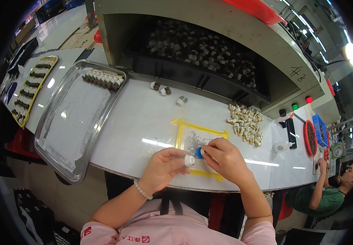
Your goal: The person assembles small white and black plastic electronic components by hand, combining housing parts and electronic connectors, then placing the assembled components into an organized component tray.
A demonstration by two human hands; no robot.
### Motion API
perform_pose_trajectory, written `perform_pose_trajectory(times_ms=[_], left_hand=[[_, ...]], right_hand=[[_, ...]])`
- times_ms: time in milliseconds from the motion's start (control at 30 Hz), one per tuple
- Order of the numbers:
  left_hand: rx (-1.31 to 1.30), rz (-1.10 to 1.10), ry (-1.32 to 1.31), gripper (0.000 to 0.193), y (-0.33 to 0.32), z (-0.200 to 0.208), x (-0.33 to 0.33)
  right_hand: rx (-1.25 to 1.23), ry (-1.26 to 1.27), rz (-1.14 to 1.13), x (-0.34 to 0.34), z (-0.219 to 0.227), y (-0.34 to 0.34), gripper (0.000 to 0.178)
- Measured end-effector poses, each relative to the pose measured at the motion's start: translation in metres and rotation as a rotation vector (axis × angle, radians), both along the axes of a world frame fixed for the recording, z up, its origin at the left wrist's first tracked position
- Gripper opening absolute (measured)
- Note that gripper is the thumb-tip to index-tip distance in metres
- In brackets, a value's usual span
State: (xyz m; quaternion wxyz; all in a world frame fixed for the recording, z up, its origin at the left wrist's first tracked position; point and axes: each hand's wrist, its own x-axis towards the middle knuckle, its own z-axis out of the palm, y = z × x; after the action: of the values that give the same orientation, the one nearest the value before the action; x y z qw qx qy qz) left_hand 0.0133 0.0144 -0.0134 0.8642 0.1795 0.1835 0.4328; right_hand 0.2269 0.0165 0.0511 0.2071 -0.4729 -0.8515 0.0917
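Left hand (164, 165) pinches white cylindrical plastic piece (189, 160) over yellow-tape rectangle (179, 136). Right hand (227, 161): thumb and fingers drawn narrow at round blue cap-like piece (199, 153), partly covering it; actual grip cannot be told. Judgement: keep left pinch steady, right touch light. White piece's fine detail too small to read.

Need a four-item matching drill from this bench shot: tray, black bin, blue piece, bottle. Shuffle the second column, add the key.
1. Tray
2. Black bin
3. Blue piece
4. Bottle

A. In the machine's opening
B. White, right of the loose pile
C. Cluster of parts at its far right corner
D. At the right hand

Pairs:
1-C: tray, cluster
2-A: black bin, machine
3-D: blue piece, right hand
4-B: bottle, pile
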Motion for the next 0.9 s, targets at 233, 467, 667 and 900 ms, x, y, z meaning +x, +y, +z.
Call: perform_pose_trajectory(times_ms=[233, 467, 667, 900], left_hand=[[0.036, -0.014, 0.051, 0.023, 0.0, 0.001, 0.001], [0.052, -0.005, 0.06, 0.023, -0.001, 0.002, 0.003], [0.068, 0.012, 0.09, 0.022, -0.002, 0.005, 0.004], [0.081, 0.041, 0.23, 0.022, -0.005, 0.006, 0.006]], right_hand=[[0.005, 0.06, -0.035, 0.001, -0.001, -0.001, 0.019], [-0.13, 0.346, -0.134, -0.002, 0.006, -0.008, 0.02], [-0.275, 0.635, -0.059, -0.01, 0.005, -0.016, 0.023], [-0.311, 0.592, -0.059, -0.014, 0.004, -0.018, 0.022]])
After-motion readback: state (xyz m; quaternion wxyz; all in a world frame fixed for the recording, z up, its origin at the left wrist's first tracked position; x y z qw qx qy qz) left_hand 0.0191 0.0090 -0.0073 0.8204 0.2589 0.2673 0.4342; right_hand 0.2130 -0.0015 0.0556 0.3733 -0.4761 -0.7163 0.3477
